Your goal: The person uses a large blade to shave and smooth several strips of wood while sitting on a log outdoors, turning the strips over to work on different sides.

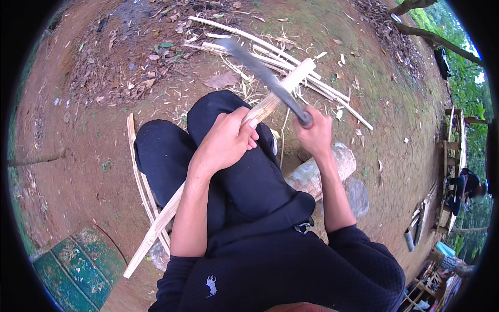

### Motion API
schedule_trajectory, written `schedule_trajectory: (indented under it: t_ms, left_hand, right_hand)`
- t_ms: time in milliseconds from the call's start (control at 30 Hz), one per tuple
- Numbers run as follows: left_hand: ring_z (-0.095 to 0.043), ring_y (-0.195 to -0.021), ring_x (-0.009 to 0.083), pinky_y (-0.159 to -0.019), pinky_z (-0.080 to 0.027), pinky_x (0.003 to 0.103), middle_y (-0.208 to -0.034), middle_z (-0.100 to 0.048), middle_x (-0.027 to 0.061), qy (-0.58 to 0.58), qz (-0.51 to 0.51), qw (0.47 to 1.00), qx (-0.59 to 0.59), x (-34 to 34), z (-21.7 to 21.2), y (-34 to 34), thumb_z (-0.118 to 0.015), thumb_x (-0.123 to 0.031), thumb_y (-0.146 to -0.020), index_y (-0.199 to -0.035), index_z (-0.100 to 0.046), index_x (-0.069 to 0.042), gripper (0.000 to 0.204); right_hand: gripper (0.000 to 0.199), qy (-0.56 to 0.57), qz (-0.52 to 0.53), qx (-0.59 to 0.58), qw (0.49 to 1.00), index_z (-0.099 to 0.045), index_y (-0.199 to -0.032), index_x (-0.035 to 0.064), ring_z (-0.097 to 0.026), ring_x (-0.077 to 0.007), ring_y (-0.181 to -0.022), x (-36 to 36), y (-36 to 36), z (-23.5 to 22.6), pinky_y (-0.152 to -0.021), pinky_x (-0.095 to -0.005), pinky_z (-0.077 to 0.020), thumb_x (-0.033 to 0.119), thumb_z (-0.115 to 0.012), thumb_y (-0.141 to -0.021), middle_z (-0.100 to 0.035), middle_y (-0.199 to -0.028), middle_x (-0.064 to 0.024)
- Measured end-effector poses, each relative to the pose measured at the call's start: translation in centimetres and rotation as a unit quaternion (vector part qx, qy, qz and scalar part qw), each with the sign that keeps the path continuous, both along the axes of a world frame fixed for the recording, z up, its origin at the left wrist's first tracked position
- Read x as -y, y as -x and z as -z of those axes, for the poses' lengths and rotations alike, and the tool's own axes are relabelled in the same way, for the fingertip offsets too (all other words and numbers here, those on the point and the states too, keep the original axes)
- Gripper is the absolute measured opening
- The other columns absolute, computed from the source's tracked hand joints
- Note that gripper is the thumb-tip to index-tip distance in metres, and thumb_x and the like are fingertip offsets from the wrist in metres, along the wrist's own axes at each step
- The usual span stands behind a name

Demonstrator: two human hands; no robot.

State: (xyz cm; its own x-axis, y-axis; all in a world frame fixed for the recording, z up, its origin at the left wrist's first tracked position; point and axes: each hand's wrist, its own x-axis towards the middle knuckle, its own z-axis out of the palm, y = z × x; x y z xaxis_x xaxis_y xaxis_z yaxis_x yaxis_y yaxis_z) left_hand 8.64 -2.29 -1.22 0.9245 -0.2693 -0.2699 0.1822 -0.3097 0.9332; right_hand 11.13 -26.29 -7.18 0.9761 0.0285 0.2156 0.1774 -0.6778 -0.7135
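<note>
From the centre of view, the wood piece (266,105) reaches from between seven and eight o'clock to one o'clock, and the blade (265,77) lies across it. On the ground (400,130), the strips (242,33) are toward twelve, the log (330,169) near three, the panel (78,270) at eight.

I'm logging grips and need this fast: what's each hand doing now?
Left hand: closed, holding a wooden stick.
Right hand: closed, holding a knife by its handle end.
</note>
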Motion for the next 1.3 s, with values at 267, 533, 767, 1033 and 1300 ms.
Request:
schedule_trajectory:
  t_ms: [267,533,767,1033,1300]
  left_hand:
    - [-0.069,-0.065,0.0174,-0.062,-0.057,0.031,-0.074,-0.067,0.0117,-0.027,0.013,0.999,0.043,-0.4,0.0,0.6,-0.05,-0.01,-0.106,-0.097,-0.058,0.008,0.021]
    - [-0.068,-0.061,0.02,-0.059,-0.055,0.034,-0.068,-0.064,0.0129,-0.131,0.016,0.976,0.173,0.1,3.0,-0.4,-0.05,-0.008,-0.105,-0.09,-0.053,0.007,0.021]
    - [-0.069,-0.063,0.0163,-0.06,-0.057,0.031,-0.074,-0.067,0.0111,-0.067,-0.049,0.995,0.063,-2.0,0.2,0.1,-0.048,-0.008,-0.106,-0.1,-0.058,0.008,0.019]
    - [-0.07,-0.069,0.015,-0.064,-0.059,0.029,-0.079,-0.068,0.0102,0.008,-0.012,1.0,0.018,-1.4,0.1,0.2,-0.049,-0.01,-0.107,-0.105,-0.061,0.007,0.021]
    - [-0.069,-0.067,0.0158,-0.062,-0.056,0.031,-0.076,-0.067,0.0109,-0.059,0.006,0.997,0.046,-1.3,0.0,0.4,-0.049,-0.01,-0.106,-0.101,-0.058,0.007,0.02]
  right_hand:
    - [0.012,0.174,-0.053,0.002,0.983,-0.064,-0.08,0.0056,-0.064,-0.0417,-0.061,-1.3,-3.0,-1.4,-0.059,-0.0483,-0.0506,0.014,-0.071,-0.075,-0.061,-0.06,-0.0197]
    - [0.018,0.167,0.011,0.1,0.981,-0.067,-0.088,0.0085,-0.072,-0.0337,-0.066,3.4,-5.8,7.9,-0.064,-0.0475,-0.0562,0.011,-0.072,-0.072,-0.068,-0.068,-0.0174]
    - [0.028,0.136,0.332,-0.066,0.931,-0.067,-0.083,-0.007,-0.066,-0.0379,-0.068,16.4,-8.3,8.3,-0.069,-0.0477,-0.0511,0.021,-0.06,-0.083,-0.067,-0.072,-0.0263]
    - [0.019,-0.032,0.081,-0.024,0.996,-0.057,-0.071,0.0019,-0.051,-0.0162,-0.048,3.9,-0.8,3.8,-0.051,-0.0374,-0.0425,0.013,-0.068,-0.082,-0.054,-0.054,-0.0057]
    - [0.014,0.147,-0.043,0.019,0.988,-0.061,-0.076,0.0049,-0.063,-0.0411,-0.057,1.4,-2.2,0.9,-0.055,-0.0478,-0.0495,0.017,-0.068,-0.077,-0.058,-0.056,-0.0186]
